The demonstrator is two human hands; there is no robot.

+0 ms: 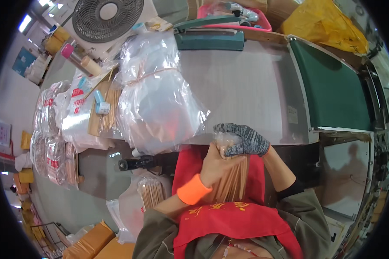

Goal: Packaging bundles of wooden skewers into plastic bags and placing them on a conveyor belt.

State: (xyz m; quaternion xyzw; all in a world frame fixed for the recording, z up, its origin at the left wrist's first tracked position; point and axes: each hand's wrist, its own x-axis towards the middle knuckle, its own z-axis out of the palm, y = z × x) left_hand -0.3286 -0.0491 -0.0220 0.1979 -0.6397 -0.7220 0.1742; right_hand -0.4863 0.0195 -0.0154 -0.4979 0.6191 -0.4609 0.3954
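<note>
A bundle of thin bamboo sticks (231, 181) is held above my red apron (256, 181), close to the front edge of the grey worktable (240, 90). Clear plastic film covers its upper end. My left hand (214, 165), bare and with an orange wristband, wraps around the bundle below that end. In a grey knitted glove, my right hand (246, 139) grips the plastic-covered top from the right side. Part of the bundle is hidden behind my fingers. Left of my hands, a tied stack of clear plastic bags (162, 110) lies on the tabletop.
A green bag sealer (210, 40) stands at the table's back, and a green conveyor belt (334, 87) runs on the right. To the left are loose sticks (110, 110), blue-and-white tape dispensers (102, 105) and several packed bundles (55, 155). A fan (108, 19) sits at back left.
</note>
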